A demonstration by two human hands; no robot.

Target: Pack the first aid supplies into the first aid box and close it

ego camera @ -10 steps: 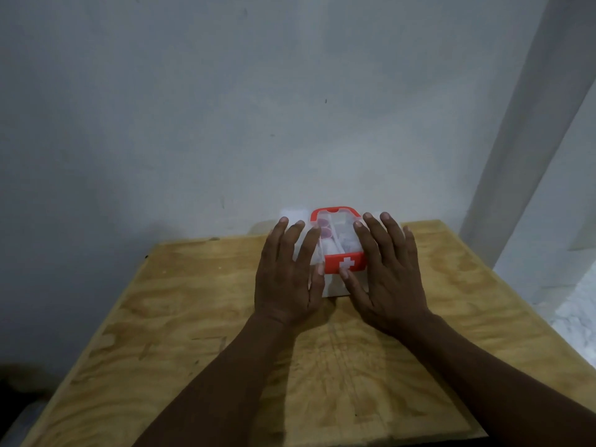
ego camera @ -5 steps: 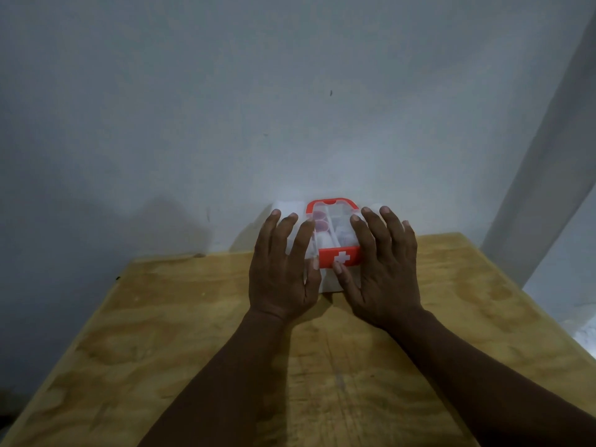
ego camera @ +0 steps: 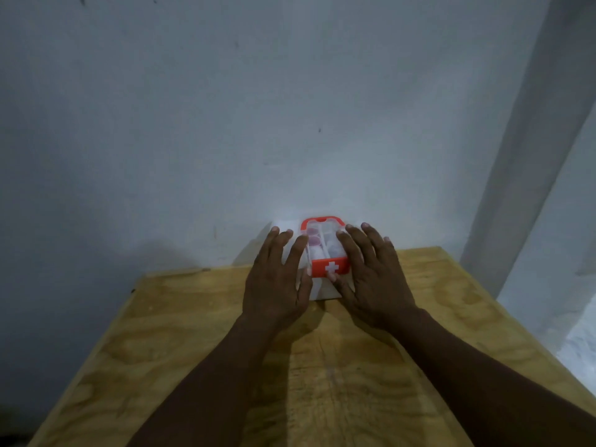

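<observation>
The first aid box [ego camera: 325,251] sits at the far edge of the plywood tabletop [ego camera: 354,375], at twelve o'clock from the person, close against the pale wall [ego camera: 290,124]. Its clear lid lies down. A red latch [ego camera: 330,267] with a white cross faces six o'clock, and blurred round shapes show through the top. The left hand [ego camera: 277,280] lies flat on the box's nine o'clock side, fingers straight and slightly spread. The right hand [ego camera: 371,279] does likewise at three o'clock, its thumb beside the latch.
</observation>
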